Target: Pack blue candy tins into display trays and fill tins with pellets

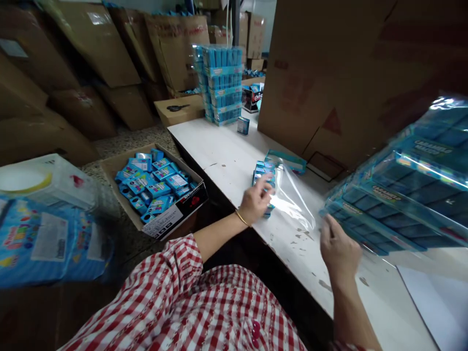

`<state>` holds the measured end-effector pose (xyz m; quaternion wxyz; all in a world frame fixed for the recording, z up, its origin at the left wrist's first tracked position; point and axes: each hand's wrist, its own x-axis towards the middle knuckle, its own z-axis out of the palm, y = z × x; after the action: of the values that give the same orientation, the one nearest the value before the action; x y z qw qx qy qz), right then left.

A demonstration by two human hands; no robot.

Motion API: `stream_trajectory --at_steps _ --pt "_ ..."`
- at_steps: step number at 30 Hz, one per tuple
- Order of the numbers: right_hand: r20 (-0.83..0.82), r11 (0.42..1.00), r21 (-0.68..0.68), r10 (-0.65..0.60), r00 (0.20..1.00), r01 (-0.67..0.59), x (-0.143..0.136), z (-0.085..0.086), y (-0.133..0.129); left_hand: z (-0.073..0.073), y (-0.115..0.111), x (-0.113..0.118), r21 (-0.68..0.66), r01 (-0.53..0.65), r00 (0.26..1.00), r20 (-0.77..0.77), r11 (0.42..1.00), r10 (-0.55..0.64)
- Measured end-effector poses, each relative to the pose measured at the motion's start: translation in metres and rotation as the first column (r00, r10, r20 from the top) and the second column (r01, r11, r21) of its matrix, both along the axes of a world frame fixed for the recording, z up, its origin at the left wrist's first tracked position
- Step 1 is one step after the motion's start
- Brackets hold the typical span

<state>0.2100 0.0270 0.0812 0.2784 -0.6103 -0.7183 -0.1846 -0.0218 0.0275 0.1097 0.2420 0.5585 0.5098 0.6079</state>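
A row of small blue boxes [263,168] stands on the white table [226,168], partly hidden by my left hand [256,200]. The fingers of that hand are curled at the boxes and slightly apart, with the clear plastic film beside them. My right hand [338,243] is closed, pinching the edge of a clear plastic film [292,195] that stretches across the table between the hands. Behind the film lies a flat blue tray [287,161]. Close beyond my right hand rises a stack of wrapped blue display packs [398,195].
An open carton [175,222] of loose blue boxes sits left of the table. Farther back stand wrapped blue packs [223,85], one small box [243,125] and scissors [178,107] on a carton. A large cardboard box [329,63] borders the table; white paper [431,297] lies at right.
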Motion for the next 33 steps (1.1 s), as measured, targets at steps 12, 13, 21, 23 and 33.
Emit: stream_trajectory --at_steps 12,13,21,23,33 --pt "-0.965 0.890 -0.246 -0.189 0.179 -0.385 -0.119 0.017 0.133 0.002 0.093 -0.066 -0.270 0.219 0.518 0.846 0.938 0.123" --pt "-0.971 0.887 -0.239 -0.223 0.085 -0.395 -0.125 0.022 0.146 0.004 0.106 -0.068 -0.259 0.212 0.532 0.840 0.942 0.111" --pt "-0.976 0.781 0.213 0.146 -0.161 -0.587 -0.148 0.114 0.188 0.069 0.135 -0.084 0.097 0.031 0.795 0.600 0.995 -0.084" --pt "-0.956 0.721 0.289 0.257 -0.145 -0.629 -0.148 0.123 0.191 0.077 0.131 -0.085 0.170 0.021 0.816 0.567 0.985 -0.116" --pt "-0.988 0.716 -0.145 -0.144 0.059 -0.683 -0.161 -0.046 0.273 -0.075 0.227 -0.088 -0.367 0.030 0.688 0.683 0.930 0.247"
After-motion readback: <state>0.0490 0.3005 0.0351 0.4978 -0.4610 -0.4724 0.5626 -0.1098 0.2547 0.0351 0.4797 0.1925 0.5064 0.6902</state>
